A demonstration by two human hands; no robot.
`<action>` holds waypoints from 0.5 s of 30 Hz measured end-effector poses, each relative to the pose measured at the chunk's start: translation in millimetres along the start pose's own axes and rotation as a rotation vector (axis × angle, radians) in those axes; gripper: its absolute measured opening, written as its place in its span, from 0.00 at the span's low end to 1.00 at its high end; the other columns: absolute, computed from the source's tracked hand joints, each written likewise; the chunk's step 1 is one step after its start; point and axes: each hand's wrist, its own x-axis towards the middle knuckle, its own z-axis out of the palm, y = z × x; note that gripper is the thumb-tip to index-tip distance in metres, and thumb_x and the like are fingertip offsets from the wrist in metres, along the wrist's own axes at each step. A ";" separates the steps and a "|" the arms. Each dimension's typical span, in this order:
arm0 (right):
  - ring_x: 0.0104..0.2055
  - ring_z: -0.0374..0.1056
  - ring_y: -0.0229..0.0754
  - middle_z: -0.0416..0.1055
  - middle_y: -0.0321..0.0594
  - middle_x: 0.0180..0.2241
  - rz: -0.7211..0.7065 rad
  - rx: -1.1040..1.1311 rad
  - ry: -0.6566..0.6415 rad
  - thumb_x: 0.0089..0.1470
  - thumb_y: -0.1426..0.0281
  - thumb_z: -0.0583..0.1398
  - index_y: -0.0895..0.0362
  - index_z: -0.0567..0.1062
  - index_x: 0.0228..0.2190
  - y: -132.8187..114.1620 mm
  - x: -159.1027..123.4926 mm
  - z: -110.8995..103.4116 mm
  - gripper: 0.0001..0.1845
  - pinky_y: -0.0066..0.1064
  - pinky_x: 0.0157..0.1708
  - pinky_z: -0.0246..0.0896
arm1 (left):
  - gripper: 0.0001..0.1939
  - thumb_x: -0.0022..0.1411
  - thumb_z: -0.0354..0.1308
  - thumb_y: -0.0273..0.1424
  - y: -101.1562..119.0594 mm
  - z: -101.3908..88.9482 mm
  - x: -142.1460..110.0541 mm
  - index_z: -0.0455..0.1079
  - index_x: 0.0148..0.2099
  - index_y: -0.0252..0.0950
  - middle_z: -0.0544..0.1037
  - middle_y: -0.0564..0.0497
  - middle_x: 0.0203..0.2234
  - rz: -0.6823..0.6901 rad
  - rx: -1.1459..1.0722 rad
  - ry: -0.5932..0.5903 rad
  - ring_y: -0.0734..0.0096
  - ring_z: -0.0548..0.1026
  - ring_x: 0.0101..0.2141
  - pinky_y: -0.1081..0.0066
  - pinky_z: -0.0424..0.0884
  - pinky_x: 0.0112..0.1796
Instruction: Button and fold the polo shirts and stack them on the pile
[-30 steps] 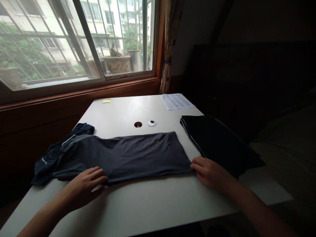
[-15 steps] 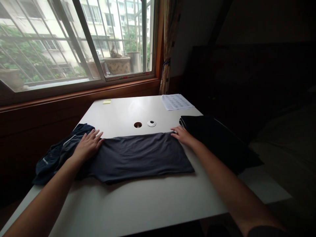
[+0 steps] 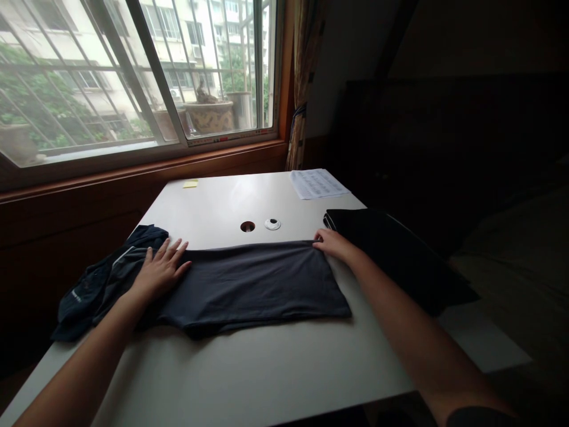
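Observation:
A dark grey garment (image 3: 258, 284), folded into a long strip, lies across the white table. Its left end meets a bunched navy cloth (image 3: 89, 290) with a pale stripe and small white lettering; I cannot tell whether both are one piece. My left hand (image 3: 162, 270) rests flat on the left part of the garment, fingers spread. At the far right corner, my right hand (image 3: 331, 243) has its fingers closed on the garment's edge. Just beyond that hand sits a folded black cloth (image 3: 391, 249).
The white table (image 3: 267, 367) stands below a barred window (image 3: 213, 65). Toward its back are printed sheets (image 3: 317, 184), a yellow sticky note (image 3: 191, 184), a round cable hole (image 3: 248, 226) and a white round cap (image 3: 272, 224). A curtain (image 3: 300, 89) hangs behind.
My right hand has shifted slightly right and its fingers have closed on the garment's corner. My left hand's fingers have spread wider on the cloth.

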 end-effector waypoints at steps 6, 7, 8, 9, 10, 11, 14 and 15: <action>0.58 0.62 0.53 0.67 0.51 0.56 -0.234 -0.048 0.156 0.63 0.67 0.57 0.56 0.72 0.55 -60.2 -17.0 20.0 0.20 0.43 0.59 0.57 | 0.33 0.73 0.40 0.49 47.0 -6.3 -0.9 0.47 0.74 0.41 0.50 0.47 0.71 0.229 -0.075 0.023 0.54 0.47 0.70 0.47 0.40 0.66; 0.60 0.61 0.53 0.65 0.51 0.59 -0.323 -0.045 0.143 0.64 0.65 0.57 0.56 0.70 0.57 -75.0 -21.6 27.0 0.22 0.44 0.61 0.56 | 0.33 0.73 0.40 0.49 54.2 -5.6 1.2 0.47 0.74 0.42 0.50 0.47 0.71 0.245 -0.092 0.016 0.54 0.47 0.70 0.47 0.41 0.66; 0.63 0.59 0.53 0.63 0.50 0.62 -0.413 -0.040 0.115 0.65 0.63 0.57 0.56 0.69 0.59 -89.5 -26.3 34.4 0.24 0.44 0.63 0.53 | 0.33 0.73 0.40 0.49 60.1 -4.3 3.9 0.46 0.74 0.42 0.50 0.47 0.71 0.253 -0.107 0.005 0.54 0.47 0.70 0.46 0.41 0.66; 0.65 0.56 0.52 0.60 0.49 0.65 -0.496 -0.039 0.073 0.65 0.61 0.56 0.55 0.67 0.61 -102.7 -30.8 42.0 0.26 0.45 0.65 0.50 | 0.33 0.73 0.40 0.50 64.4 -2.7 6.8 0.46 0.74 0.43 0.50 0.47 0.71 0.256 -0.121 -0.010 0.53 0.47 0.70 0.46 0.41 0.66; 0.67 0.53 0.53 0.57 0.48 0.67 -0.550 -0.040 0.034 0.65 0.58 0.56 0.55 0.65 0.63 -113.8 -35.0 49.2 0.28 0.46 0.67 0.47 | 0.32 0.74 0.39 0.49 66.7 -0.8 9.6 0.46 0.74 0.44 0.49 0.48 0.71 0.256 -0.134 -0.028 0.53 0.47 0.70 0.45 0.41 0.66; 0.69 0.51 0.53 0.54 0.47 0.68 -0.581 -0.042 0.000 0.66 0.56 0.55 0.54 0.64 0.64 -122.2 -38.6 55.5 0.29 0.48 0.68 0.45 | 0.32 0.74 0.39 0.49 66.9 1.1 12.1 0.46 0.74 0.45 0.49 0.48 0.71 0.255 -0.145 -0.048 0.54 0.47 0.70 0.44 0.40 0.66; 0.72 0.44 0.53 0.49 0.44 0.71 -0.595 -0.046 -0.043 0.67 0.53 0.52 0.52 0.61 0.65 -128.9 -44.7 66.6 0.31 0.51 0.69 0.38 | 0.29 0.74 0.39 0.48 56.2 5.8 15.3 0.47 0.73 0.48 0.49 0.50 0.72 0.237 -0.166 -0.086 0.54 0.46 0.70 0.43 0.41 0.66; 0.72 0.43 0.53 0.48 0.44 0.71 -0.590 -0.045 -0.043 0.67 0.52 0.51 0.52 0.61 0.66 -125.4 -45.4 67.5 0.32 0.51 0.69 0.37 | 0.29 0.74 0.39 0.47 49.7 6.8 14.5 0.48 0.73 0.49 0.48 0.50 0.72 0.223 -0.171 -0.089 0.53 0.45 0.71 0.42 0.42 0.65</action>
